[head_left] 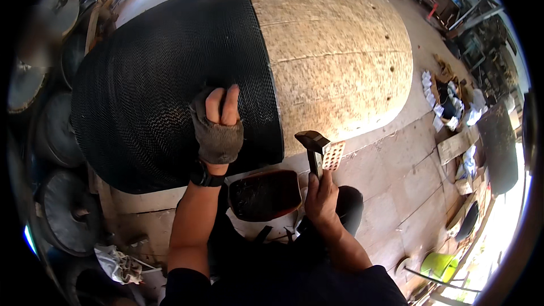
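A large pale, mottled drum (334,51) lies on its side across the upper middle of the view, above a floor (391,175) marked with joint lines. A black ribbed covering (153,73) is wrapped over the left part of the drum; its edge runs around the drum near mid-length. The surface to the right is bare, with seams along its length and a row of small dark holes near the right end.

The left hand (220,127) wears a grey glove (221,146) with bare fingertips and rests on the covering, toward the near side and short of its edge. Its fingers are partly bent; whether they pinch anything cannot be determined. A dark watch (205,174) is on the wrist.

The right hand (322,201) is bare and closed around the handle of a hammer (314,150). The hammer stands head up, just off the near side of the drum, right of the covering's edge. A pale perforated piece (334,156) shows just beside the handle; whether the same hand holds it cannot be determined.

A reddish-brown tub (296,199) with dark contents sits between the forearms, below the drum. Dark discs (68,212) stand along the floor's left edge; a green bucket (439,266) is at its lower right corner.
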A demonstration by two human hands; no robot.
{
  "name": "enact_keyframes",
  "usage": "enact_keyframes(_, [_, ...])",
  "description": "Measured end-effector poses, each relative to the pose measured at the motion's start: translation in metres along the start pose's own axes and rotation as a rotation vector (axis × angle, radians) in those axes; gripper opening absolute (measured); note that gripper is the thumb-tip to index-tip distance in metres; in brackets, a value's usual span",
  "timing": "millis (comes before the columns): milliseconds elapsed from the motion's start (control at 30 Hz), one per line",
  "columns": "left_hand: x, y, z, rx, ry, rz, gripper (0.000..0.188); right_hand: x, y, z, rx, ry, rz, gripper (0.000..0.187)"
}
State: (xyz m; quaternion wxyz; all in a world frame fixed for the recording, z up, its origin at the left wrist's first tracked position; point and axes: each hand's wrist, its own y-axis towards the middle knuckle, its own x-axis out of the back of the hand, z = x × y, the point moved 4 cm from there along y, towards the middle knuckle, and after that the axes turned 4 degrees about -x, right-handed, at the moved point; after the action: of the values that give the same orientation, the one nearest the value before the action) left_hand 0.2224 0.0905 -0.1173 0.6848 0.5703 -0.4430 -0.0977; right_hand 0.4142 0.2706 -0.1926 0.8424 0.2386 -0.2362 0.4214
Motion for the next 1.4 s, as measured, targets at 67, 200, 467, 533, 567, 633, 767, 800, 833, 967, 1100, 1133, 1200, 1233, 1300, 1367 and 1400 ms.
enact_keyframes(67, [0.005,-0.011,-0.019,0.059,-0.155,0.004,0.042,-0.002,-0.009,-0.009,-0.076,-0.001,0.046,0.014])
enact_keyframes(200, [0.002,-0.043,-0.074,0.062,-0.468,0.034,0.048,-0.006,-0.020,-0.027,-0.121,0.021,0.078,0.014])
enact_keyframes(467, [-0.020,-0.050,-0.087,0.138,-0.483,0.108,0.064,-0.002,-0.013,-0.026,-0.157,0.030,0.123,0.019])
enact_keyframes(533, [-0.019,-0.047,-0.087,0.143,-0.463,0.147,0.064,-0.005,-0.011,-0.026,-0.134,0.035,0.126,0.020])
enact_keyframes(567, [-0.018,-0.045,-0.088,0.144,-0.447,0.166,0.063,-0.005,-0.010,-0.025,-0.119,0.045,0.127,0.020])
enact_keyframes(633, [-0.017,-0.040,-0.090,0.173,-0.428,0.195,0.062,-0.005,-0.008,-0.024,-0.087,0.046,0.134,0.021])
enact_keyframes(767, [-0.022,-0.033,-0.099,0.229,-0.414,0.163,0.064,-0.004,-0.005,-0.016,0.023,0.047,0.085,0.021])
enact_keyframes(800, [-0.023,-0.030,-0.099,0.228,-0.409,0.133,0.065,-0.003,-0.003,-0.013,0.065,0.057,0.055,0.021])
enact_keyframes(833, [-0.024,-0.030,-0.099,0.207,-0.387,0.118,0.067,-0.004,0.000,-0.013,0.068,0.014,0.073,0.021])
enact_keyframes(967, [-0.031,-0.041,-0.096,0.201,-0.364,0.118,0.070,-0.002,0.002,-0.011,0.098,-0.018,0.093,0.021])
enact_keyframes(1100, [-0.031,-0.041,-0.101,0.238,-0.321,0.145,0.073,-0.002,-0.003,-0.017,0.119,-0.051,0.084,0.020])
enact_keyframes(1133, [-0.028,-0.040,-0.102,0.275,-0.320,0.177,0.074,-0.002,-0.002,-0.017,0.104,-0.052,0.097,0.020])
enact_keyframes(1200, [-0.019,-0.034,-0.103,0.345,-0.315,0.236,0.076,-0.001,0.004,-0.011,0.078,-0.051,0.120,0.019])
enact_keyframes(1233, [-0.013,-0.036,-0.105,0.308,-0.304,0.225,0.074,0.004,0.000,-0.010,0.124,0.020,0.097,0.019])
enact_keyframes(1300, [0.007,-0.056,-0.112,0.237,-0.288,0.202,0.069,0.006,-0.006,-0.017,0.216,0.025,-0.021,0.021])
enact_keyframes(1367, [0.011,-0.083,-0.123,0.228,-0.426,0.284,0.059,-0.001,-0.001,-0.022,0.127,-0.059,0.055,0.021])
enact_keyframes(1400, [0.018,-0.102,-0.128,0.231,-0.479,0.337,0.054,-0.009,0.003,-0.019,0.037,-0.131,0.178,0.021])
